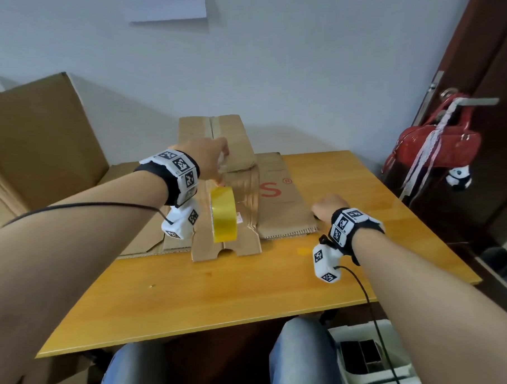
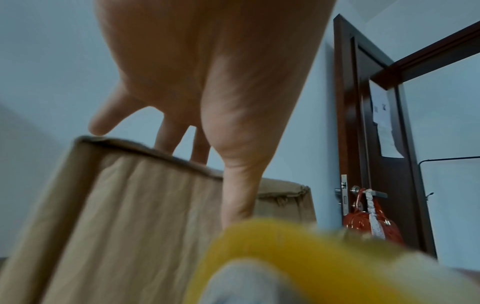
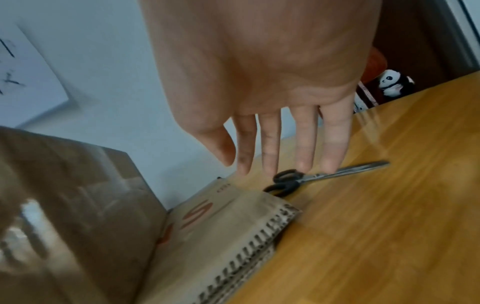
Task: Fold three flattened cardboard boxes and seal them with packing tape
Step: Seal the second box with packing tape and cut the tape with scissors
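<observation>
A folded cardboard box (image 1: 236,150) stands at the back of the wooden table (image 1: 242,293), its front flaps hanging toward me. A yellow packing tape roll (image 1: 223,213) sits upright against the box's front face. My left hand (image 1: 213,158) rests on the box's top edge with fingers (image 2: 171,135) straight, and its thumb (image 2: 239,185) reaches down the front face to the roll (image 2: 298,257). A flattened box (image 1: 277,210) with a red S lies to the right. My right hand (image 1: 325,206) reaches down with straight fingers (image 3: 270,148) touching black-handled scissors (image 3: 311,179) beside the flattened box (image 3: 228,222).
Large cardboard sheets (image 1: 39,142) lean at the left, and more flat cardboard lies under the box. A red handbag (image 1: 434,147) hangs on the door handle at the right. A white bin (image 1: 370,359) sits under the table's near right corner.
</observation>
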